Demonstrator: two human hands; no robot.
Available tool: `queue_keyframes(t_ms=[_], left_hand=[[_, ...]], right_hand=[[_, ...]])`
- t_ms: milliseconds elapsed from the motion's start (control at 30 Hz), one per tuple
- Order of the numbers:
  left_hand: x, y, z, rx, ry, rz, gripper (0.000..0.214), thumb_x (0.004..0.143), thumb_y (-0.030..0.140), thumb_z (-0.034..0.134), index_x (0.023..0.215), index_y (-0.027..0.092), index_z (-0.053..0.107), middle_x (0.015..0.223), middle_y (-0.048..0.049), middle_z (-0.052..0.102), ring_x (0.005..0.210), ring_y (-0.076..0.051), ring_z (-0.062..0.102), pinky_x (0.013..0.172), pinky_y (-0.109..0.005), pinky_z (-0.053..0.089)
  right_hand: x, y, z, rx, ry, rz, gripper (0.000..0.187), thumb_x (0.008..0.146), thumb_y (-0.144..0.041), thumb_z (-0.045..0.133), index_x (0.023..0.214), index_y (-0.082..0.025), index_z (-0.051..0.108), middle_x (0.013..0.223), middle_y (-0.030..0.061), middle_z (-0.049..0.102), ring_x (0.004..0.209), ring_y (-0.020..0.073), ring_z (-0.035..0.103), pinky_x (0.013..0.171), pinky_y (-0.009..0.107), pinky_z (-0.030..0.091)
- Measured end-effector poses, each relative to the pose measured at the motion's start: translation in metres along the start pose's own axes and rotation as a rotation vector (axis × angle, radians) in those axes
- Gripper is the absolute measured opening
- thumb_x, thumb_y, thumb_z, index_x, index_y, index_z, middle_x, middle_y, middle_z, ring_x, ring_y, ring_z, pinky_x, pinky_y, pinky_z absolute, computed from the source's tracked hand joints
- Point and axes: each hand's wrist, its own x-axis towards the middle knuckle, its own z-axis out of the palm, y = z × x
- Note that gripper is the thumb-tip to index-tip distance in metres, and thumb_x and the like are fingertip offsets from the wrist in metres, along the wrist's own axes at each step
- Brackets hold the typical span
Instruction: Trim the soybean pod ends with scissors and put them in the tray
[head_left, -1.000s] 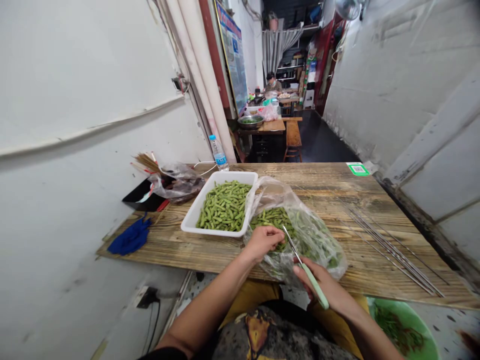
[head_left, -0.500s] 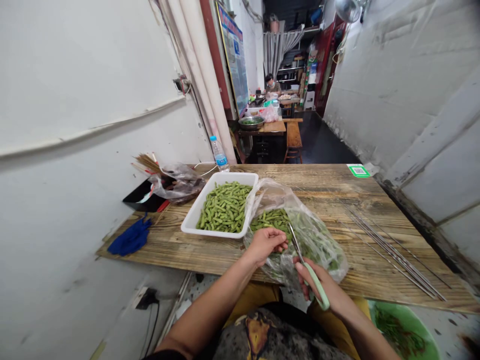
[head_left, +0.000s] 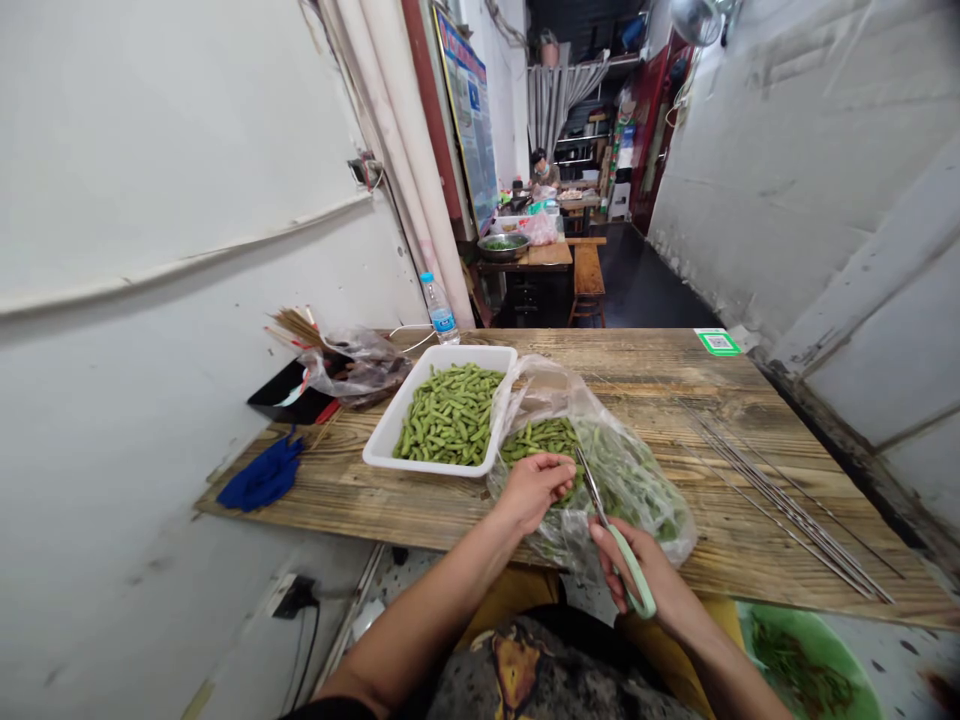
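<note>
My left hand [head_left: 536, 490] is closed in a pinch over the mouth of a clear plastic bag [head_left: 551, 375]. Whatever lies between its fingertips is too small to make out. Scissors [head_left: 632, 572] with pale green handles are in my right hand [head_left: 649, 565], their metal blades pointing up and away beside my left fingertips. Green edamame pods [head_left: 551, 437] show in the bag's opening, and more press against its plastic on the right. Left of the bag, touching it, a white tray [head_left: 381, 440] holds a heap of edamame pods [head_left: 454, 415].
Metal skewers [head_left: 795, 510] lie on the wooden table [head_left: 750, 400] to the right. A water bottle [head_left: 441, 312], a black box [head_left: 289, 395] and a blue cloth [head_left: 262, 475] are on the left. Below stands a green basin [head_left: 847, 690]. Far back, a person [head_left: 546, 172] sits at another table.
Very little differs. The scissors and my right hand have shifted slightly, and my left hand stays pinched near the blade tips.
</note>
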Motion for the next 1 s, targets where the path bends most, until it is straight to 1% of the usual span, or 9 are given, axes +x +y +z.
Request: queue_keyframes(t_ms=[233, 333, 400, 600, 700, 800, 833, 900, 1000], left_hand=[[0.001, -0.001, -0.005, 0.151, -0.011, 0.158, 0.034, 0.062, 0.037, 0.073, 0.082, 0.012, 0.06, 0.061, -0.0022, 0.062, 0.055, -0.011, 0.058, 0.049, -0.019, 0.04], [0.0, 0.002, -0.006, 0.317, -0.022, 0.2, 0.036, 0.066, 0.04, 0.069, 0.086, 0.011, 0.064, 0.05, 0.0024, 0.055, 0.043, -0.007, 0.047, 0.044, -0.019, 0.035], [-0.001, 0.003, -0.007, 0.411, -0.02, 0.197, 0.034, 0.067, 0.041, 0.066, 0.08, 0.01, 0.066, 0.048, 0.0034, 0.052, 0.04, -0.006, 0.041, 0.042, -0.019, 0.031], [-0.005, 0.004, -0.009, 0.605, -0.086, 0.178, 0.031, 0.07, 0.04, 0.062, 0.073, 0.011, 0.068, 0.044, 0.0047, 0.047, 0.04, -0.006, 0.036, 0.044, -0.02, 0.027], [-0.006, 0.004, -0.008, 0.66, -0.122, 0.189, 0.028, 0.071, 0.038, 0.06, 0.068, 0.011, 0.067, 0.044, 0.0042, 0.047, 0.041, -0.006, 0.037, 0.046, -0.02, 0.028], [-0.005, 0.009, -0.011, 0.698, -0.125, 0.122, 0.028, 0.073, 0.038, 0.058, 0.067, 0.011, 0.066, 0.043, 0.004, 0.046, 0.039, -0.007, 0.036, 0.044, -0.02, 0.028], [-0.004, 0.015, -0.015, 0.718, -0.091, 0.13, 0.028, 0.074, 0.037, 0.057, 0.07, 0.012, 0.067, 0.044, 0.0035, 0.048, 0.039, -0.007, 0.038, 0.044, -0.02, 0.03], [-0.003, 0.032, -0.028, 0.793, 0.079, 0.265, 0.026, 0.076, 0.036, 0.056, 0.076, 0.013, 0.069, 0.053, 0.0006, 0.057, 0.045, -0.01, 0.047, 0.05, -0.022, 0.037], [0.0, 0.069, -0.052, 1.009, 0.502, 0.616, 0.024, 0.079, 0.031, 0.054, 0.088, 0.014, 0.07, 0.081, -0.0067, 0.068, 0.072, -0.017, 0.06, 0.073, -0.03, 0.046]], right_hand=[[-0.006, -0.003, -0.01, -0.131, 0.033, -0.08, 0.056, 0.077, -0.06, 0.053, 0.114, -0.018, 0.055, 0.054, -0.0051, 0.048, 0.044, 0.0122, 0.047, 0.042, 0.024, 0.043], [-0.011, -0.012, -0.011, -0.205, 0.047, -0.123, 0.057, 0.077, -0.06, 0.054, 0.116, -0.019, 0.059, 0.056, -0.0012, 0.054, 0.054, 0.0171, 0.054, 0.05, 0.027, 0.046], [-0.014, -0.02, -0.01, -0.236, 0.036, -0.13, 0.057, 0.077, -0.06, 0.053, 0.116, -0.018, 0.059, 0.056, -0.0005, 0.056, 0.057, 0.0179, 0.055, 0.053, 0.027, 0.046], [-0.014, -0.034, -0.01, -0.321, -0.013, -0.121, 0.055, 0.078, -0.055, 0.055, 0.113, -0.013, 0.059, 0.053, -0.0041, 0.05, 0.046, 0.0107, 0.044, 0.044, 0.022, 0.039], [-0.01, -0.027, -0.01, -0.282, -0.033, -0.077, 0.053, 0.078, -0.057, 0.055, 0.11, -0.014, 0.058, 0.045, -0.0081, 0.04, 0.037, 0.0082, 0.036, 0.037, 0.02, 0.033], [-0.004, -0.016, -0.009, -0.231, -0.046, -0.018, 0.054, 0.078, -0.06, 0.052, 0.107, -0.015, 0.057, 0.04, -0.0108, 0.032, 0.031, 0.007, 0.03, 0.032, 0.019, 0.028], [-0.003, -0.012, -0.009, -0.215, -0.048, -0.004, 0.055, 0.078, -0.061, 0.052, 0.107, -0.015, 0.055, 0.04, -0.0113, 0.031, 0.031, 0.0069, 0.029, 0.031, 0.019, 0.029], [0.0, -0.007, -0.01, -0.195, -0.05, 0.01, 0.058, 0.077, -0.063, 0.052, 0.109, -0.015, 0.053, 0.042, -0.0111, 0.033, 0.032, 0.0072, 0.031, 0.031, 0.02, 0.032], [0.001, -0.003, -0.013, -0.199, -0.038, -0.011, 0.059, 0.078, -0.063, 0.05, 0.113, -0.015, 0.05, 0.052, -0.0076, 0.042, 0.041, 0.009, 0.042, 0.038, 0.021, 0.039]])
